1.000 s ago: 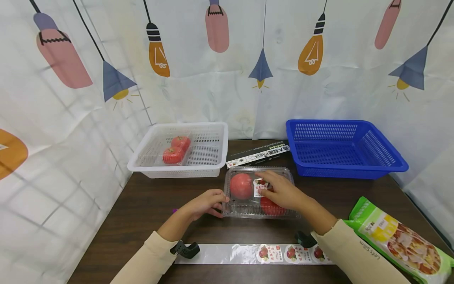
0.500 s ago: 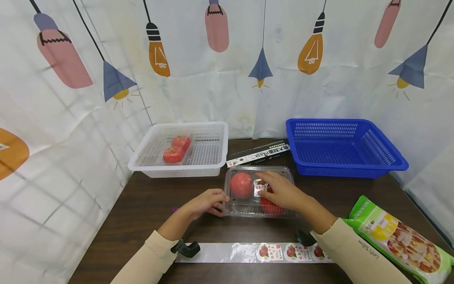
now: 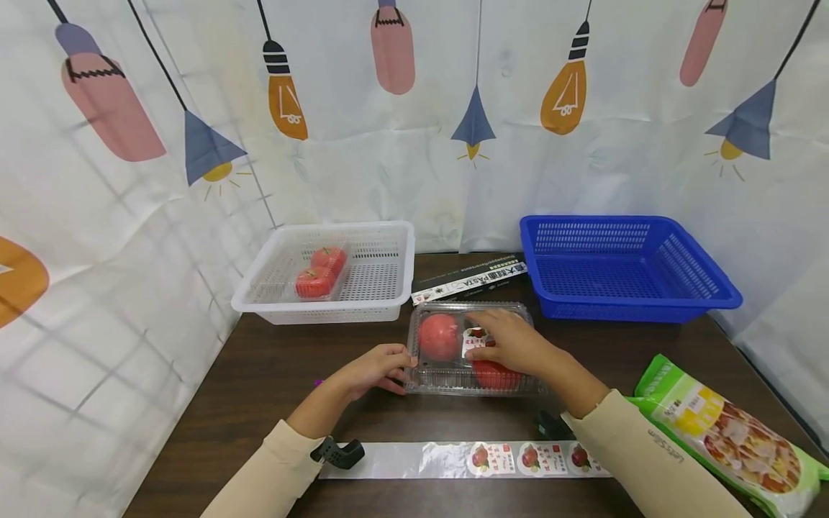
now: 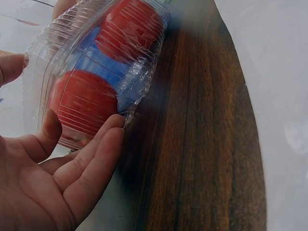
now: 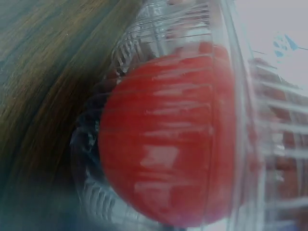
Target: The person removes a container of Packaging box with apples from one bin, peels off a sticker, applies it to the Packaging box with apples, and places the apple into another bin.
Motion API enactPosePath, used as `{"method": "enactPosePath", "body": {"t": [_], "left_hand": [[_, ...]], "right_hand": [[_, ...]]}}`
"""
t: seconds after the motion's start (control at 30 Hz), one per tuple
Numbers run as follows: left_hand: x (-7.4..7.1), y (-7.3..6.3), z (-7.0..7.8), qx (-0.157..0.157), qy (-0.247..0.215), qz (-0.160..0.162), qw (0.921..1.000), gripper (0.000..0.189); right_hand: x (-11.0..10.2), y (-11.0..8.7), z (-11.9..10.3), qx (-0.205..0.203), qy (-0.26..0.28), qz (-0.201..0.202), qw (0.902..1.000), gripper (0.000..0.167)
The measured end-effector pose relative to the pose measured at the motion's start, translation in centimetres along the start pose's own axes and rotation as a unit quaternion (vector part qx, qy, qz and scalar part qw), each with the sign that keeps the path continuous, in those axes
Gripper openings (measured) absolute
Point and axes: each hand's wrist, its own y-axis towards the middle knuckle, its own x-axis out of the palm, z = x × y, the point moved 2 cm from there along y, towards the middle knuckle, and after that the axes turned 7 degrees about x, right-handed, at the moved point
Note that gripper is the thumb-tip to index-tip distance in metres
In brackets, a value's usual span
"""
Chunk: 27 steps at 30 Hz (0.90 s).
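A clear plastic clamshell box (image 3: 447, 381) lies on the table in the head view, with two tomatoes (image 3: 439, 337) inside. On its lid is a white printed label (image 3: 475, 338). My right hand (image 3: 512, 342) spreads over the lid, its fingers and thumb on and around this label and partly covering it. At the box's left side, my left hand (image 3: 378, 368) touches the edge with loosely extended fingers, seen closer against the ribbed wall (image 4: 79, 108) in the left wrist view. One tomato (image 5: 168, 139) fills most of the right wrist view, behind the ribbed plastic.
A white basket (image 3: 324, 313) holding another tomato pack (image 3: 320, 272) stands back left, a blue basket (image 3: 635, 309) back right. Between them lies a black pasta box (image 3: 471, 279). A label strip (image 3: 453, 460) crosses the front; a green food bag (image 3: 732, 439) lies right.
My right thumb has shifted slightly left over the label. The left hand and the clamshell box stay in place; the head view has drifted a little.
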Motion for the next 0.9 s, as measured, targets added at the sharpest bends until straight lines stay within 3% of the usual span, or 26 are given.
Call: {"method": "enactPosePath", "body": {"t": [0.3, 0.7, 0.9], "left_hand": [[0.0, 0.0, 0.1, 0.000, 0.008, 0.000, 1.0000, 0.018], [0.0, 0.0, 0.0, 0.002, 0.014, 0.004, 0.9999, 0.018], [0.1, 0.0, 0.0, 0.004, 0.017, 0.002, 0.9998, 0.018]], "right_hand": [[0.3, 0.8, -0.4, 0.042, -0.004, 0.018, 0.9990, 0.074], [0.4, 1.9, -0.5, 0.082, 0.002, 0.052, 0.9953, 0.059], [0.5, 2.3, -0.5, 0.097, -0.007, 0.090, 0.9912, 0.051]]}}
